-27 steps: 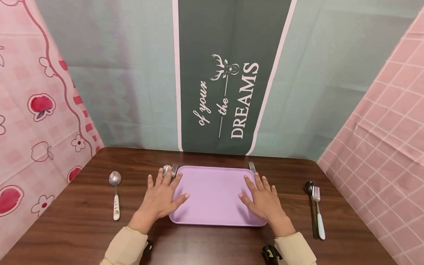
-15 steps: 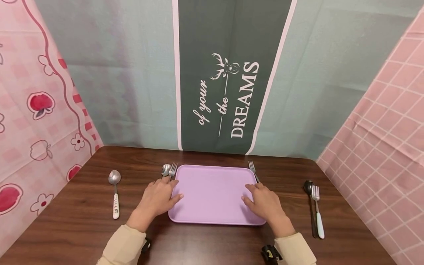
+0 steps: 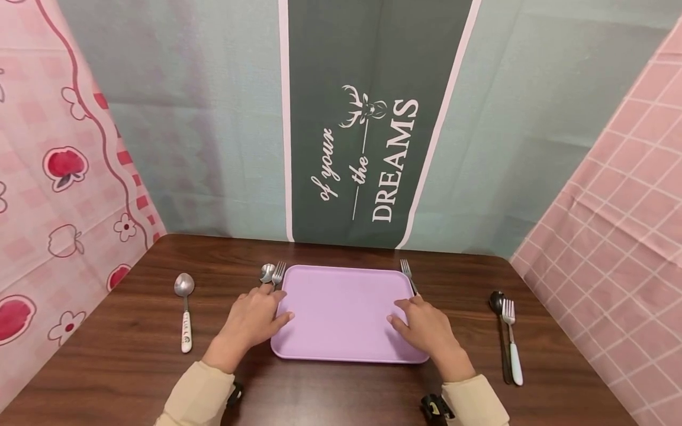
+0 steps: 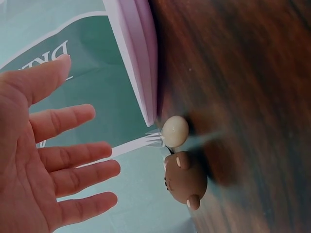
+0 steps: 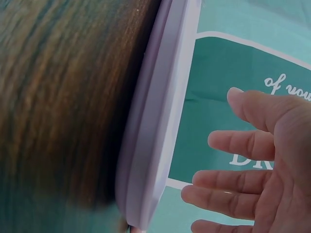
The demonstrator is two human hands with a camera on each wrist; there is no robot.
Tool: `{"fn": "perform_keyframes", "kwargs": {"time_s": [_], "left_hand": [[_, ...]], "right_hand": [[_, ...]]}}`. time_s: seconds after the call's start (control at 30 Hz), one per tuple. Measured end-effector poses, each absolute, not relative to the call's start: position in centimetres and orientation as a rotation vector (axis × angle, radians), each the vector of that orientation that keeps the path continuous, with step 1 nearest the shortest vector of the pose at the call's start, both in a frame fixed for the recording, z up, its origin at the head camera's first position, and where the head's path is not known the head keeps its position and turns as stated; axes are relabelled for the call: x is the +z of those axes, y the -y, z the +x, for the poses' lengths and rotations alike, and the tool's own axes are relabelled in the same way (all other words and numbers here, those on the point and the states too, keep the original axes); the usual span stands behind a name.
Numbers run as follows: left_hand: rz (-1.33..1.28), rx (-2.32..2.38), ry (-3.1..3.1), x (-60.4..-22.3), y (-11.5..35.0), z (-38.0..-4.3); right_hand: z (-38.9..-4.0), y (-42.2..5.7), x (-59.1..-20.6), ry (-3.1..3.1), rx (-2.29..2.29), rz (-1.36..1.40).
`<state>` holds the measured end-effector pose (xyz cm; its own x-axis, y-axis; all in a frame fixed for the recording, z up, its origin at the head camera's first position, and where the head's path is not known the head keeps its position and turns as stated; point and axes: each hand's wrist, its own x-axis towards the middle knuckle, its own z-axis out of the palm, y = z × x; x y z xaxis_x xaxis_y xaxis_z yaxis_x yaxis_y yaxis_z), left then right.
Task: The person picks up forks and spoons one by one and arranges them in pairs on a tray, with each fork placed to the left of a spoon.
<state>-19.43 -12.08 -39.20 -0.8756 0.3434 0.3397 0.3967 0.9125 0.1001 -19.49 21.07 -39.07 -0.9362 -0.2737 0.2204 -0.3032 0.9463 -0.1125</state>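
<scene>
A lilac rectangular tray lies flat on the brown wooden table, its surface bare. My left hand hovers over its left edge, and my right hand over its right edge. In both wrist views the fingers are loosely extended, apart from the tray, and hold nothing. Beyond the left fingers show a spoon bowl and fork tines. The left wrist view shows a cream rounded handle end and a brown bear-shaped one. Past the right fingers lies another fork, its handle mostly hidden.
A spoon with a white patterned handle lies at the left. At the right, a black spoon lies beside a fork with a pale handle. Cloth hangs behind the table and at both sides.
The fingers of both hands, spread and pointing forward at first, have dipped downward at the tray's side edges. In the last half second the hands have barely moved. Tray and cutlery stay put.
</scene>
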Motion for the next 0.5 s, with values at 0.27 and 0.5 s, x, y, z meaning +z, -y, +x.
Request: {"fn": "perform_keyframes", "kwargs": {"time_s": [0.27,0.5], "left_hand": [[-0.551,-0.250,2.774,-39.1,12.7,-19.6],[-0.471,-0.337,2.841,-38.9,14.3,-19.8]], "right_hand": [[-19.5,-21.4,-39.3,2.925,0.251,0.415],[-19.2,-22.1,-39.5,2.962,0.256,0.382]]}}
